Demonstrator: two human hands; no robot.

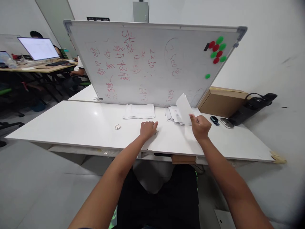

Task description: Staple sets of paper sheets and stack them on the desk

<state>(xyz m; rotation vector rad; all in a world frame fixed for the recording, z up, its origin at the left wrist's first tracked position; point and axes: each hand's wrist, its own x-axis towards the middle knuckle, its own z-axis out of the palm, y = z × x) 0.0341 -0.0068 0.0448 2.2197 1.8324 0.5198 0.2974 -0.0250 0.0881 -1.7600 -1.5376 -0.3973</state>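
Note:
My right hand (201,126) pinches the edge of a white sheet of paper (184,107), holding it raised and curved. Below and to the left of that sheet lies an uneven pile of printed papers (173,114) on the white desk (95,127). My left hand (148,129) rests on the desk with its fingers curled; a bit of something small shows under the thumb, too hidden to name. Just beyond the left hand is a neater stack of white papers (140,111).
A whiteboard (152,63) with red writing and magnets stands behind the papers. A cardboard box (221,101), a black bottle (250,109), a computer mouse (227,123) and a small dark object (214,120) are at right. A white coiled item (117,127) lies left.

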